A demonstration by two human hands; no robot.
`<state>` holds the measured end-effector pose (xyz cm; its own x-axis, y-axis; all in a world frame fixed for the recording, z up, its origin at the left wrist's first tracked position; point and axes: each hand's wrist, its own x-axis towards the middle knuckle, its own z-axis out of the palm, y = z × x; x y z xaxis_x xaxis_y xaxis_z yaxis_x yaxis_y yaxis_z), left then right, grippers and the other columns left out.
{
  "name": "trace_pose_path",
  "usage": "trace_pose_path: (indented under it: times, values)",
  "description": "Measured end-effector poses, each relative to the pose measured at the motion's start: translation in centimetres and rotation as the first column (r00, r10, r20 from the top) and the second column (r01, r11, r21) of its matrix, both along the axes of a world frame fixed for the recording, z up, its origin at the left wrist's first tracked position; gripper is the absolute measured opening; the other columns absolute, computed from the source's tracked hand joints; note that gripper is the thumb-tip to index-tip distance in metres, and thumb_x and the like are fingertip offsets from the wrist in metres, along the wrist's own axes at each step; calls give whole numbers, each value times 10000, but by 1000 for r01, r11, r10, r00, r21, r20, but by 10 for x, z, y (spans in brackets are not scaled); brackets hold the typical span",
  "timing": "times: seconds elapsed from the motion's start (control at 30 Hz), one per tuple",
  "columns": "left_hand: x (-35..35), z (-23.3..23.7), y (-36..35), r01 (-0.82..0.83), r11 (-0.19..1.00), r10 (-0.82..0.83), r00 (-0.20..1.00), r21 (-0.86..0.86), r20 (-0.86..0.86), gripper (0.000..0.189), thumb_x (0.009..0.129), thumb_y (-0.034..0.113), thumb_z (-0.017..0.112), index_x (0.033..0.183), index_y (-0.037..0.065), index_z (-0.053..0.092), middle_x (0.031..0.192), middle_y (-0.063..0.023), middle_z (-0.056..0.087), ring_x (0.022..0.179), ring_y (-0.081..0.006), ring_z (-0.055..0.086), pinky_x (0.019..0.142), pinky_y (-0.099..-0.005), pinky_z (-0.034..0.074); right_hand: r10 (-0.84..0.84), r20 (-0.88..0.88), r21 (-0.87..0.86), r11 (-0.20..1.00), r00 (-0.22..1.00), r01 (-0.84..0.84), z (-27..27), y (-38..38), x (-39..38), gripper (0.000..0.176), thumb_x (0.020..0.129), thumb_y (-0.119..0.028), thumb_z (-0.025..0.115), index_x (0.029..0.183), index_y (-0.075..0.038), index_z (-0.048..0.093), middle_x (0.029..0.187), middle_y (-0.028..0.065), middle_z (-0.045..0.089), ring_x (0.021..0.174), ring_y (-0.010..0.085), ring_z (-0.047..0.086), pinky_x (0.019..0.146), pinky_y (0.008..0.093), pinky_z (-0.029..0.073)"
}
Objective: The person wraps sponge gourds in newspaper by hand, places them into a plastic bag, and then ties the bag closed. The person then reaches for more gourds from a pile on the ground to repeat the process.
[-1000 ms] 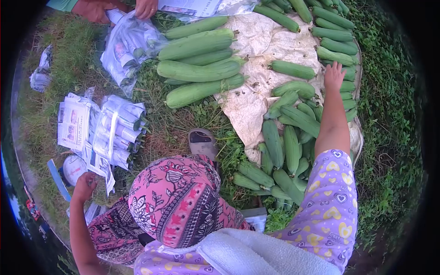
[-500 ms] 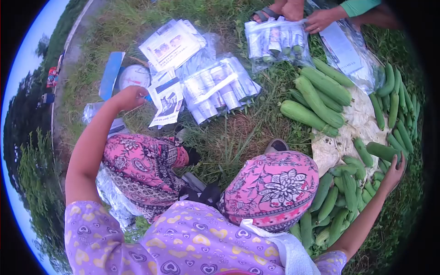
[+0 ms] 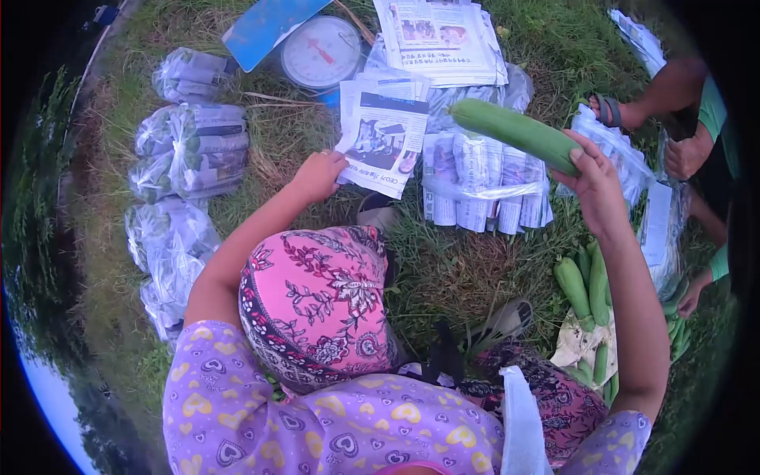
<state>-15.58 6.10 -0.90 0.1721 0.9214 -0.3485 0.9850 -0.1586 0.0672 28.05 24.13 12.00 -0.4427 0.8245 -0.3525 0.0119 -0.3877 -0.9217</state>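
Above the wrapped bundle (image 3: 483,186), right grip (image 3: 598,178) is clenched round one end of a long green gourd (image 3: 514,131), held in the air and tilted. Left grip (image 3: 319,176) is curled at the edge of a newspaper sheet (image 3: 381,142) on the grass (image 3: 443,269); can't tell if it pinches it. Scale (image 3: 321,51) sits beyond the sheet. Bagged bundles (image 3: 190,150) lie far left.

we hold a plain green gourd (image 3: 516,133), and our sleeve (image 3: 237,380) is purple with little yellow and white hearts. the cloth (image 3: 317,305) on our knee is pink with dark flowers. the newspaper sheet (image 3: 384,142) is white with black print, the scale (image 3: 321,51) has a white face and a red needle, the board (image 3: 265,20) by it is blue, and the grass (image 3: 443,269) is green.
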Motion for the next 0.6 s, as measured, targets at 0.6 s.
trace_pose_path:
  times: [0.6]
  values:
    - [-36,-54,2,-172,945,57,925,280,376,85,768,84,640,850,65,629,1124,-91,600,1128,-268,514,959,-406,405,119,75,-584,810,990,-53,-240,-59,-232,348,907,-266,473,1161,-42,555,1057,102,616,875,204,614,704,353,455]
